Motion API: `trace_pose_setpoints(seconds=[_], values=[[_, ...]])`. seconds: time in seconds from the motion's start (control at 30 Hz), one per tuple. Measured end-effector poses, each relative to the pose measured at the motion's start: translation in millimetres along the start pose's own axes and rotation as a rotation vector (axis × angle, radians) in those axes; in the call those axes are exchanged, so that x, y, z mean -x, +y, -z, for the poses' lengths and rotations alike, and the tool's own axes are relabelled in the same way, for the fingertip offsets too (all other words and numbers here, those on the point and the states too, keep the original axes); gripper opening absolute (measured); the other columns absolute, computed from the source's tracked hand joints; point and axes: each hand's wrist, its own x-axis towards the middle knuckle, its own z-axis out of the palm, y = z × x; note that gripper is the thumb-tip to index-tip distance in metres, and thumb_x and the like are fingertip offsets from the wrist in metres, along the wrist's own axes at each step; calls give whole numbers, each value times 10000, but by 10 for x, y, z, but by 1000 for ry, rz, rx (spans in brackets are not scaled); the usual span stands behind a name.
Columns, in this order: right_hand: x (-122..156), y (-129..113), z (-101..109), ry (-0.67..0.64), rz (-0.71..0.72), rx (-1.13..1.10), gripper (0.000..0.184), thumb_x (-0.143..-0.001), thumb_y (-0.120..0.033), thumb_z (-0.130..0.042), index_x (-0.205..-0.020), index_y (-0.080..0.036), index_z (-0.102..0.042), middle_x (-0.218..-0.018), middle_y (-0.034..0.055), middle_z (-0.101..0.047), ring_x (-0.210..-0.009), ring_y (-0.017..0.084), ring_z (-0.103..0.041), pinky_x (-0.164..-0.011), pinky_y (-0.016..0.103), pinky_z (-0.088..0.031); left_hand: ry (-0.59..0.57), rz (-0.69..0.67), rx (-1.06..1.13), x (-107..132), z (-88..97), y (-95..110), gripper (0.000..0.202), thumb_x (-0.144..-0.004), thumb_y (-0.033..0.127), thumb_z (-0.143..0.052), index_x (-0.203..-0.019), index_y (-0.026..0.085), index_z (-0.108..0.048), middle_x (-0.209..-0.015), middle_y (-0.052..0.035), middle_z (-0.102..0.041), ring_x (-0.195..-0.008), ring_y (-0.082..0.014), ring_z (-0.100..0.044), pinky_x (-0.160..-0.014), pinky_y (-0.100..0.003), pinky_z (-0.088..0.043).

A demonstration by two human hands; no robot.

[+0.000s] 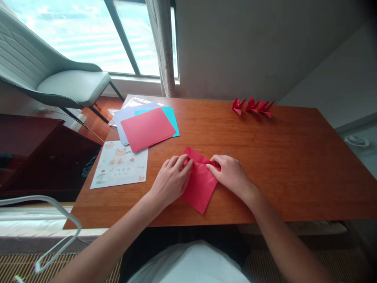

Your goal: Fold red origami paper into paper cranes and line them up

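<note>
A square of red origami paper [200, 188] lies near the table's front edge, turned so one corner points toward me, with crease lines across it. My left hand [176, 175] rests on its left side, fingers curled and the thumb and fingertips closed on the paper near its upper part. On the upper right edge, my right hand [228, 171] pinches the paper between thumb and bent fingers. A small part there looks lifted or folded under the right fingers. The paper's left corner is hidden beneath my left hand.
Several folded red paper figures [253, 106] stand at the table's back edge. Red sheets [149, 129] lie over blue sheets [173, 118] and pale purple ones at the left. A white bear-print sheet [120, 165] lies in front of them. A chair [73, 86] stands beyond the wooden table [288, 169].
</note>
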Motion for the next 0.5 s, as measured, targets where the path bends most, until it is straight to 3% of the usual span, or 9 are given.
trace_pose_setpoints(seconds=[0.2, 0.33, 0.5], values=[[127, 69, -27, 54, -6, -118, 82, -885, -311, -633, -882, -229, -638, -899, 32, -727, -864, 226, -657, -747, 327, -451, -96, -36, 24, -49, 17, -65, 441, -976, 193, -387, -1400, 151, -501, -1469, -124, -490, -1167, -286, -497, -953, -443, -462], [201, 99, -68, 106, -8, -166, 68, -867, -291, -651, -888, -227, -645, -894, 40, -722, -847, 239, -658, -765, 356, -485, -89, -23, 16, -54, 31, -66, 449, -976, 214, -397, -1408, 152, -503, -1476, -137, -485, -1141, -285, -501, -933, -453, -468], [257, 69, -134, 254, 80, -190, 158, -882, -243, -629, -1033, -224, -672, -938, 68, -717, -881, 257, -661, -792, 397, -539, -66, 30, -49, -50, 37, -29, 470, -981, 261, -416, -1428, 134, -483, -1502, -142, -463, -1148, -317, -483, -872, -464, -471]])
